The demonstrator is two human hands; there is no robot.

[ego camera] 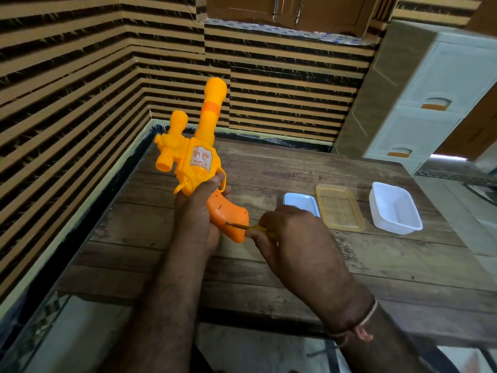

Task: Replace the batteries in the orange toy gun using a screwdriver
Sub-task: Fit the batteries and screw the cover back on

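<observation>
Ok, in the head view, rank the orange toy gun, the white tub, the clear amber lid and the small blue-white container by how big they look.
1. orange toy gun, held up nearer the camera, so its lead is partly nearness
2. white tub and clear amber lid, too alike to rank
3. small blue-white container, partly hidden behind the right hand

We have one wide-angle view, worn on the head, looking forward and down at close range over our own forearms. The left hand [197, 211] gripping the orange toy gun [200, 154] sits near frame centre. Beyond that grip the wooden table [309, 262] runs to the striped wall [80, 76].
</observation>
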